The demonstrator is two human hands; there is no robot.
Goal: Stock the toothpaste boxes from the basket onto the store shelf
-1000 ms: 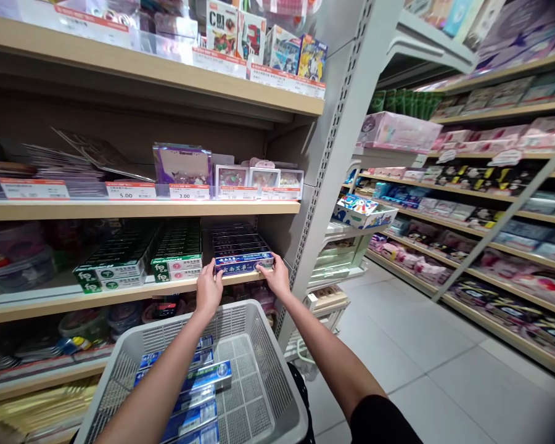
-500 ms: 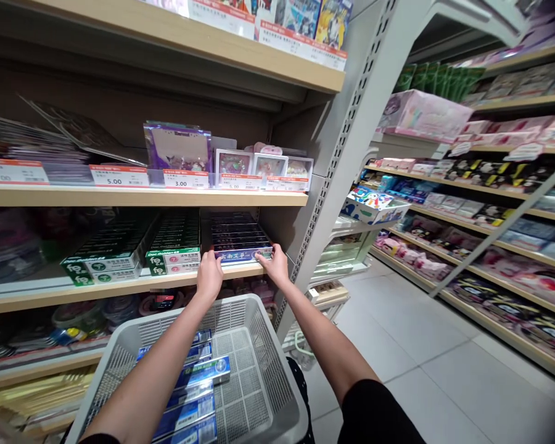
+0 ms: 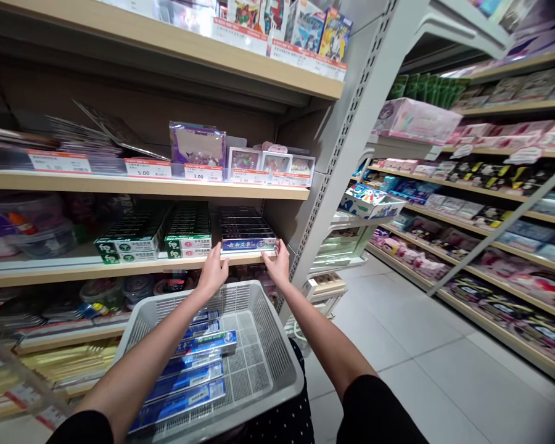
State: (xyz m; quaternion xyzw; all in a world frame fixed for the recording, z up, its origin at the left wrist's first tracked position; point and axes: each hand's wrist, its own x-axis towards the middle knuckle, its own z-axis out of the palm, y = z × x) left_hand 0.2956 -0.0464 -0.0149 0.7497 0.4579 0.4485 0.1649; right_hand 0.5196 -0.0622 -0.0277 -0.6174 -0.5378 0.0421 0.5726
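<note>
A stack of dark blue toothpaste boxes sits on the wooden shelf at its right end. My left hand is just in front of the stack's left corner, fingers stretched out and holding nothing. My right hand is just in front of the stack's right corner, fingers also spread and holding nothing. Below my forearms a grey plastic basket holds several blue toothpaste boxes lying flat.
Green and white toothpaste boxes stand left of the blue stack. Price tags and small boxed goods line the shelf above. A grey perforated upright ends the unit. To the right an aisle with a tiled floor runs past more stocked shelves.
Both hands have come off the front blue box and drawn back a little with fingers spread. The view has shifted slightly right, and the basket sits lower in it.
</note>
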